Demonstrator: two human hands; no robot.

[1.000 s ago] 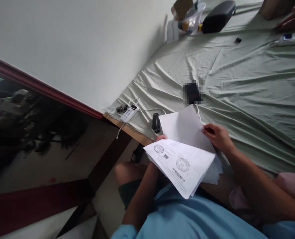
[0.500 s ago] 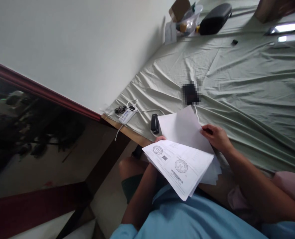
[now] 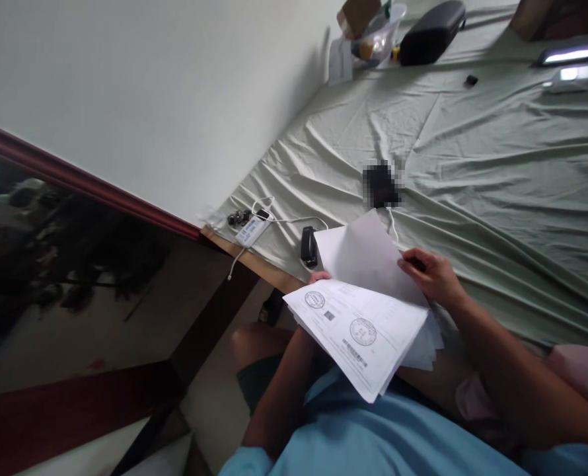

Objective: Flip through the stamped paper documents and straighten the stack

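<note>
With the left hand [image 3: 318,276], mostly hidden, grips the papers [image 3: 351,337] at their eleven o'clock edge, at five o'clock from the view's centre, presumably to steady them. With the right hand [image 3: 435,274], at two o'clock, narrowly pinches the raised sheet [image 3: 368,258], apparently to hold it clear of the rest.

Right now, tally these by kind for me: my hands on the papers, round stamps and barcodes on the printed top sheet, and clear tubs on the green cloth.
Your left hand and right hand: 2
Round stamps on the printed sheet: 2
Barcode: 1
Clear tub: 1
Total: 6
</note>
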